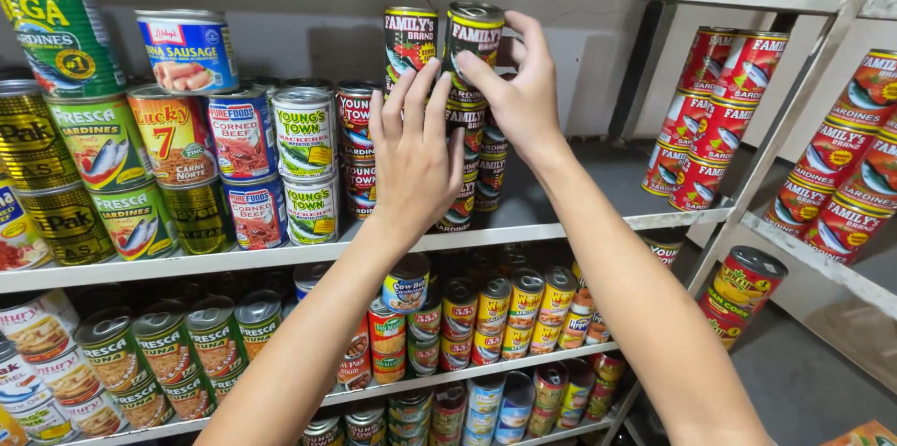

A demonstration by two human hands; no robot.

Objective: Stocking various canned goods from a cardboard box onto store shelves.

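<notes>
Right hand closed around the top black sardine can, fingers over the far side and thumb on the near wall, just under the lid rim. Left hand open and flat, fingers spread upward, palm pressed against the stack of black cans below, steadying it; holding nothing. Held can at the very top of that stack, on the middle shelf, touching or almost touching the can beneath; cannot tell which behind the fingers. Just beside on the left, a second black can topping a neighbouring column of red-labelled cans. Probably fairly heavy for its small size, being a sealed tin: rigid, not fragile, though likely to dent if dropped. Glossy paper label likely a little slick, so best gripped around the mid-wall with thumb opposite fingers, or by the raised rim at top and bottom. Tall narrow stack apt to topple if nudged sideways, hence the value of a flat bracing palm. Further left, green sardine cans, corned beef cans and a blue sausage can. Far right, red sardine cans piled aslant on an adjoining rack. Below, green tuna cans and rows of small mixed tins.
</notes>
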